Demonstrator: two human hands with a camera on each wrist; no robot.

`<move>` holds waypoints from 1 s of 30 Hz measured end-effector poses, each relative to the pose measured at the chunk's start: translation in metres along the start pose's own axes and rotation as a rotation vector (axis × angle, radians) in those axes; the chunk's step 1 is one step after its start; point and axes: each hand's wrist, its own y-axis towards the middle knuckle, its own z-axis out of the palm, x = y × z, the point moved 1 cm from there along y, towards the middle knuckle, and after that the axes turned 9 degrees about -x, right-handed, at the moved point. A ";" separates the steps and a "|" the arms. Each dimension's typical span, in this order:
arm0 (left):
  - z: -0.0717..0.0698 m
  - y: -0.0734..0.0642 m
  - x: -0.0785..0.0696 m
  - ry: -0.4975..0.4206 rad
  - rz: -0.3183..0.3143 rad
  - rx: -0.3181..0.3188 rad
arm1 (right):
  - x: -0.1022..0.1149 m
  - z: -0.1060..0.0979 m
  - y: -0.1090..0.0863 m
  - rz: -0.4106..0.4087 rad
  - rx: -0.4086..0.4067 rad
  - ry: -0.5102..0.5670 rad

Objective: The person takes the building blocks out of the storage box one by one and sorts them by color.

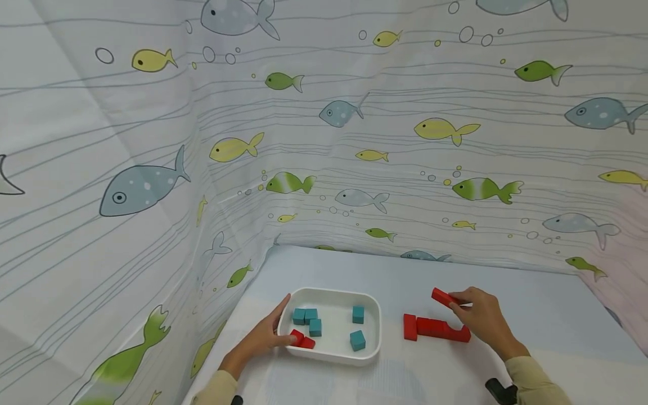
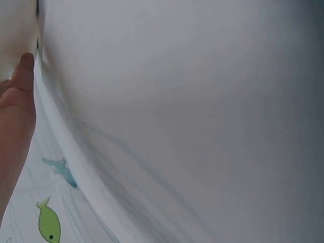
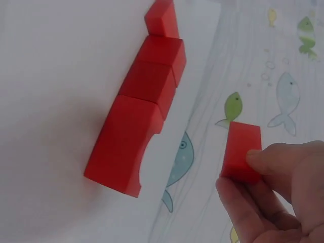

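My right hand pinches a red rectangular block between thumb and fingers, raised above the table. Below it lies a row of red blocks set end to end; in the right wrist view, the arch-cut block stands at the near end and a small block at the far end. My left hand grips the left end of a white tray, fingers along its outer side and thumb over the front rim by two red blocks. Its fingers are mostly hidden in the left wrist view.
Several teal cubes lie in the tray, some at its left and two at its right, one being a cube near the front. A fish-patterned cloth hangs behind and left of the white table.
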 end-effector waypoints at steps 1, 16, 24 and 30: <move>-0.001 0.000 0.000 -0.001 0.000 -0.002 | -0.001 -0.001 -0.002 0.007 -0.014 -0.005; -0.003 -0.002 0.003 0.011 0.009 -0.002 | -0.048 -0.025 -0.024 -0.014 -0.030 -0.095; -0.005 -0.001 -0.001 0.004 0.015 0.021 | -0.074 -0.038 -0.041 0.029 0.096 -0.131; -0.005 -0.002 -0.001 -0.012 0.030 0.022 | -0.080 -0.040 -0.048 0.060 0.117 -0.154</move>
